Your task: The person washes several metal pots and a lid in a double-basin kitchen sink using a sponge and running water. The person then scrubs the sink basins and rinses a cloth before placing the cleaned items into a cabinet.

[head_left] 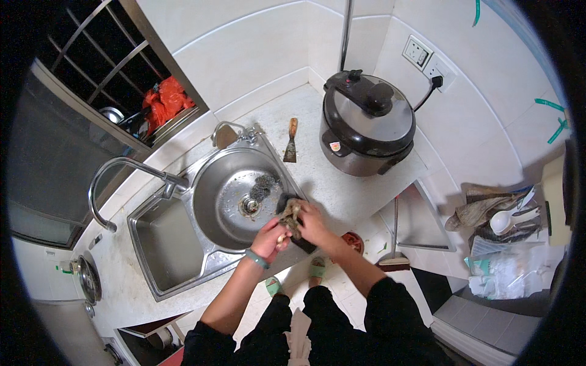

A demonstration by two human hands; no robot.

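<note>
My right hand (313, 224) presses a dirty brown rag (293, 212) at the right rim of the round sink bowl (213, 219). Under the rag lies a dark, flat, blade-like object (304, 243), partly hidden by both hands. My left hand (270, 240), with a green band on the wrist, is closed around a pale, handle-like end (281, 239) that seems to belong to the dark object. A steel wool scourer (263, 187) rests in the bowl beside the drain (250, 207), among food scraps.
A scraper (291, 142) with a wooden handle lies behind the sink, left of an electric pressure cooker (366, 123). The tall faucet (119, 160) arches over the rectangular basin (171, 247). On the floor to the right are a broom (393, 263) and a red container (353, 241).
</note>
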